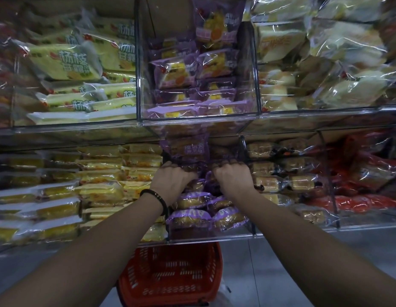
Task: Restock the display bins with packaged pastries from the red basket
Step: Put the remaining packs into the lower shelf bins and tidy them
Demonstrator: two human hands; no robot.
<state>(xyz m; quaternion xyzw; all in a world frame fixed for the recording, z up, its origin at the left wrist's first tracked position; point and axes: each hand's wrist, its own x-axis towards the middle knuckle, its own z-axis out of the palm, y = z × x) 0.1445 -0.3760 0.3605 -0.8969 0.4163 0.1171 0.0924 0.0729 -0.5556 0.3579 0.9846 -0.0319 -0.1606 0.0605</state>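
Reaching into the bin (214, 237), left hand (170, 180) and right hand (233, 179) each grip purple pastry packs (185, 151). The red basket (170, 273) sits below, nearer the left hand.

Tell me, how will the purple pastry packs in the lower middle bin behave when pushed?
The purple packs probably slide easily: their glossy film shows glare. They likely feel light and squashy, since the wrappers look puffed around rounded cakes. Piled loosely, they may slump forward.
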